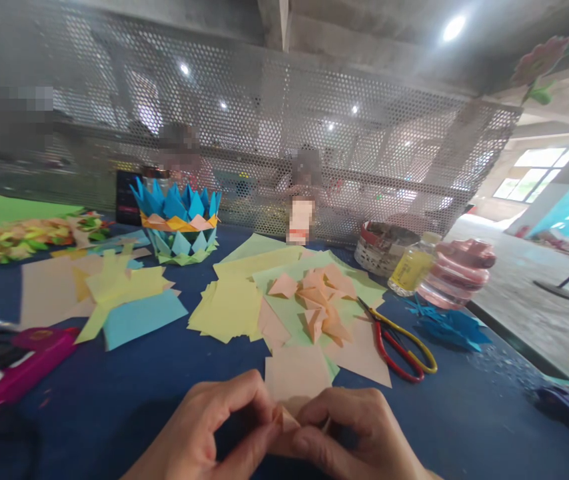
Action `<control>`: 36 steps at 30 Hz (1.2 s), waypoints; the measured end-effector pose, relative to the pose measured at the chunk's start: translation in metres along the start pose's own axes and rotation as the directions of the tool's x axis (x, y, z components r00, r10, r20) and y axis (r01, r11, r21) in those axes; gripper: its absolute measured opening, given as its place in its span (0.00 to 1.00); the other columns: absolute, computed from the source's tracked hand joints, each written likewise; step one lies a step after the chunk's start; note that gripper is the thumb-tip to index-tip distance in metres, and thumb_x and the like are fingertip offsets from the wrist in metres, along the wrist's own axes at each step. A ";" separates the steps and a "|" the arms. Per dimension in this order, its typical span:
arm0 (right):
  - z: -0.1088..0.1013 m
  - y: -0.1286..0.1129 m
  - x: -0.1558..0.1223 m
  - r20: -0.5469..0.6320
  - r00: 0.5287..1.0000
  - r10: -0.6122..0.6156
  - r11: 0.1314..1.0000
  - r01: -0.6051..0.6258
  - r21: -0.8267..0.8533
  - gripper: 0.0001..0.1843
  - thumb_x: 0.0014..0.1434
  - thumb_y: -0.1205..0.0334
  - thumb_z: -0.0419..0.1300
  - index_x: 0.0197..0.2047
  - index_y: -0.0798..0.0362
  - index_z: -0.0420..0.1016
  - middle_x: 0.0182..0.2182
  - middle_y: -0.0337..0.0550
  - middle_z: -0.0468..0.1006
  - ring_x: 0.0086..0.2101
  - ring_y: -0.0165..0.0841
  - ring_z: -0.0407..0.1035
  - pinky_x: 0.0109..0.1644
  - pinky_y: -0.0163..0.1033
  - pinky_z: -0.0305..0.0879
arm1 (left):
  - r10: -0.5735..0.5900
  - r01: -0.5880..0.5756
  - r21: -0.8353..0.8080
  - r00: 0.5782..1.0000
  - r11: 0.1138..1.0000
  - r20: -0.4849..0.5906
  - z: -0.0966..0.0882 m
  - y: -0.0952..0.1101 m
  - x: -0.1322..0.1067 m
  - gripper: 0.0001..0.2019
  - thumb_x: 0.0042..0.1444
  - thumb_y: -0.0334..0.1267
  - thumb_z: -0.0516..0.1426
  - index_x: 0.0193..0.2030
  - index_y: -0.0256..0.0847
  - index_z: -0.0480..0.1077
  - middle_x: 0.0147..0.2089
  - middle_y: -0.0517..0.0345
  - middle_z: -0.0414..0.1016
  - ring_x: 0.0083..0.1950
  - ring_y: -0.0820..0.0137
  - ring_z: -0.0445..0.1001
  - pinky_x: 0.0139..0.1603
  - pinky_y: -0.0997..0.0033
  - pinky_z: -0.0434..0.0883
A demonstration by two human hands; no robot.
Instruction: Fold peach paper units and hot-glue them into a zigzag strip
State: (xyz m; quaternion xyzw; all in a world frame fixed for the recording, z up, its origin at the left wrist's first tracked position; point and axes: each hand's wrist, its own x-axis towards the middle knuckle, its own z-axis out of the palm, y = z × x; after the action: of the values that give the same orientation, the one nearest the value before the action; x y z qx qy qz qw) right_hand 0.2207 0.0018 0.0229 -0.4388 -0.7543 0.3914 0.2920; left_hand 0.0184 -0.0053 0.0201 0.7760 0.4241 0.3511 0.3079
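Note:
Both hands meet low in the middle of the view, thumbs and forefingers pinched on a small piece of peach paper (286,421) with a fold in it. My left hand (229,420) grips its left side and my right hand (349,430) its right side; the fingers hide much of it. Just beyond them lies a flat peach sheet (297,373). Farther on, several folded peach paper pieces (322,300) are heaped on pale green paper (284,313). Scissors with red and yellow handles (399,343) lie to the right of that heap.
Yellow paper squares (229,310) and a blue sheet (144,317) lie left of centre. A layered folded-paper piece (179,220) stands behind them. At right are a roll of tape (384,250), a yellow-labelled bottle (412,267), a pink container (457,273) and blue paper scraps (454,328). Perforated metal panels (244,133) stand behind.

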 end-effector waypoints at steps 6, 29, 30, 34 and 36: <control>0.000 0.001 0.000 0.028 0.998 0.048 0.999 -0.047 -0.024 0.25 0.58 0.39 0.59 0.33 0.54 0.82 0.22 0.40 0.78 0.23 0.26 0.64 0.25 0.28 0.57 | 0.015 -0.017 -0.087 1.000 0.996 -0.022 0.001 -0.002 -0.002 0.11 0.62 0.37 0.51 0.27 0.43 0.62 0.29 0.67 0.75 0.31 0.77 0.75 0.34 0.85 0.70; 0.004 -0.001 -0.003 -0.073 0.974 -0.213 0.951 0.190 -0.244 0.10 0.58 0.65 0.61 0.26 0.54 0.77 0.20 0.37 0.77 0.22 0.24 0.69 0.27 0.27 0.60 | -0.093 0.089 -0.174 0.995 0.981 -0.018 0.001 -0.011 -0.002 0.04 0.60 0.42 0.56 0.39 0.47 0.67 0.30 0.67 0.76 0.34 0.74 0.77 0.36 0.84 0.71; 0.004 -0.001 -0.004 -0.082 0.967 -0.242 0.942 0.214 -0.260 0.10 0.58 0.65 0.61 0.25 0.54 0.77 0.20 0.37 0.77 0.22 0.24 0.68 0.27 0.27 0.59 | -0.103 0.100 -0.181 0.995 0.978 -0.006 0.002 -0.013 -0.003 0.07 0.60 0.42 0.57 0.44 0.48 0.67 0.32 0.67 0.78 0.36 0.73 0.78 0.39 0.83 0.72; 0.006 0.003 -0.005 -0.100 0.942 -0.321 0.915 0.281 -0.291 0.11 0.58 0.65 0.61 0.24 0.55 0.75 0.19 0.37 0.75 0.20 0.22 0.66 0.25 0.26 0.57 | -0.140 0.129 -0.102 0.985 0.986 -0.101 0.002 -0.016 -0.009 0.16 0.52 0.43 0.63 0.48 0.52 0.71 0.42 0.65 0.80 0.45 0.69 0.77 0.48 0.79 0.71; 0.006 0.004 -0.005 -0.090 0.935 -0.343 0.906 0.303 -0.297 0.10 0.58 0.66 0.62 0.25 0.56 0.75 0.19 0.37 0.75 0.20 0.22 0.65 0.24 0.26 0.57 | -0.116 0.109 -0.066 0.987 0.992 -0.111 0.000 -0.013 -0.009 0.12 0.50 0.44 0.65 0.42 0.51 0.74 0.40 0.65 0.79 0.43 0.69 0.77 0.46 0.79 0.71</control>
State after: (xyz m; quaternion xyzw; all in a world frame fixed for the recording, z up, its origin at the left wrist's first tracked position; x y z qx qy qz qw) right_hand 0.2198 -0.0032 0.0162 -0.3705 -0.8417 0.1960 0.3405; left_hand 0.0095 -0.0068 0.0071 0.7198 0.4734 0.3897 0.3255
